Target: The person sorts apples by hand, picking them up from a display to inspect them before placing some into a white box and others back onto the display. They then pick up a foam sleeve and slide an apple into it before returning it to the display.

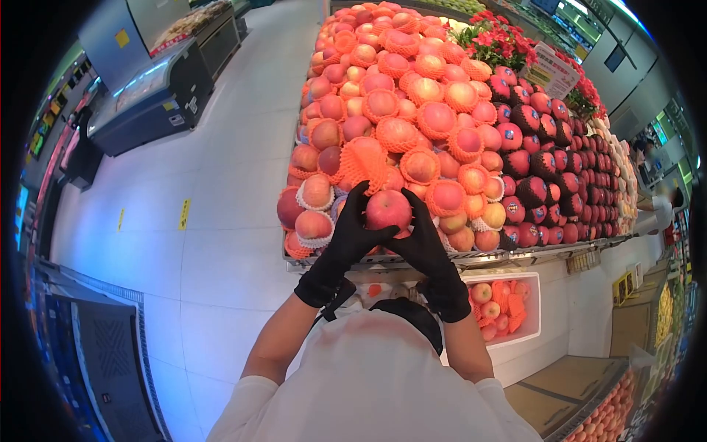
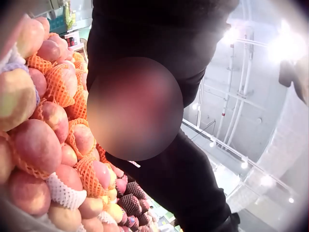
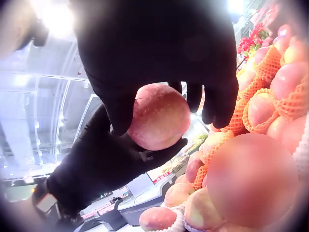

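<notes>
A bare red apple (image 1: 388,210) sits between two black-gloved hands at the near edge of the fruit display. The left hand (image 1: 352,234) curls around one side of it and the right hand (image 1: 423,239) around the other, thumbs close together below. In the right wrist view, the right hand (image 3: 159,48) grips the apple (image 3: 161,116) from above, with the left hand (image 3: 96,154) beneath. A blurred disc hides the hold between the left hand (image 2: 154,34) and right hand (image 2: 183,179) in the left wrist view. An orange foam net (image 1: 364,158) lies just beyond the fingertips.
Netted apples (image 1: 398,134) are heaped ahead, with darker apples (image 1: 532,190) to the right and red flowers (image 1: 497,40) behind. A white foam box (image 1: 536,309) of apples stands below the display's metal edge (image 1: 471,258). A freezer case (image 1: 151,96) stands far left.
</notes>
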{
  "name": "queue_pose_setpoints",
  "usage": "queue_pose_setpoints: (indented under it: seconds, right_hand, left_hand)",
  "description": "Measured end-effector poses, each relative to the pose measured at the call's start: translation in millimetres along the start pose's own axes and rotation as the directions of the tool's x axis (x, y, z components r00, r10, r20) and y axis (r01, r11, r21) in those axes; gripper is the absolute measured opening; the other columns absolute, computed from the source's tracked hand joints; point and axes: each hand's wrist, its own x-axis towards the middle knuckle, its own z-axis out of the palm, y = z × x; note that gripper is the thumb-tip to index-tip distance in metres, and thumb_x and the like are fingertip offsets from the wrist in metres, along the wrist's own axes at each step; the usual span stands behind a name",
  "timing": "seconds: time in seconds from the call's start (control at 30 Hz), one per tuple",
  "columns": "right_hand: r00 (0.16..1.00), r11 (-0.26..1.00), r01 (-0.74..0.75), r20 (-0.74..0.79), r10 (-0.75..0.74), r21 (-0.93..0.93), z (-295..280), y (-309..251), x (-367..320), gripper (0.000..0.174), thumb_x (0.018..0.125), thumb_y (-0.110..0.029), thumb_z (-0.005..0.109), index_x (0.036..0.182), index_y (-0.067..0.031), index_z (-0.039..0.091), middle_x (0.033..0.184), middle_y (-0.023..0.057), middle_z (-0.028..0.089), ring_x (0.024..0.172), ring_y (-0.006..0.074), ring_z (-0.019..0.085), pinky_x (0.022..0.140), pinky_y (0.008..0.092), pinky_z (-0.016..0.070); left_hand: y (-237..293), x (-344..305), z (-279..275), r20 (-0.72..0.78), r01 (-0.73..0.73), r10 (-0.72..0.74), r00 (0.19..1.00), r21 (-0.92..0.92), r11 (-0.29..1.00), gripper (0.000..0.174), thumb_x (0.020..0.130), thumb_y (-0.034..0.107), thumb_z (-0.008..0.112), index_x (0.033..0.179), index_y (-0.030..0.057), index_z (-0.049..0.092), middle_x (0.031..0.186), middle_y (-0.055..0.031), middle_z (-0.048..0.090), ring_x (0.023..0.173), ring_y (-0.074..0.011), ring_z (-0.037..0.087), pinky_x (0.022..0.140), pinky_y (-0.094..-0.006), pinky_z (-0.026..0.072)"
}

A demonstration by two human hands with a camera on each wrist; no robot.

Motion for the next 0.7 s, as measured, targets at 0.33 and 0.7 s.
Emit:
queue_pose_setpoints:
  seconds: [0.33,0.7]
  right_hand:
    - [0.995,0.993,-0.093,-0.039,0.096,0.069,-7,10,-2,0.079,0.072,-0.020,0.086,0.137,0.0004,0.046,0.128,0.0161,0.058,0.118,0.0264,0.059,0.100,0.0398,0.0492]
    - [0.963,0.936,-0.256,-0.017,0.268,0.242,-52,7,-9,0.069,0.076,-0.020,0.082,0.135,0.0006,0.050,0.123,0.0136,0.062,0.113,0.0226,0.060,0.098,0.0370,0.0493]
  left_hand:
    - [12,-4,-5,0.088,0.118,-0.116,0.989,-0.010,0.993,0.072,0.088,0.016,0.073,0.147,0.0044,0.034,0.137,-0.0148,0.051,0.123,-0.0231,0.054,0.102,-0.0361,0.0463]
    - [12,8,-19,-0.109,-0.062,0.125,0.986,0.454,0.889,0.017,0.096,0.018,0.060,0.101,0.0027,0.064,0.095,-0.0187,0.065,0.089,-0.0350,0.063,0.078,-0.0418,0.0494]
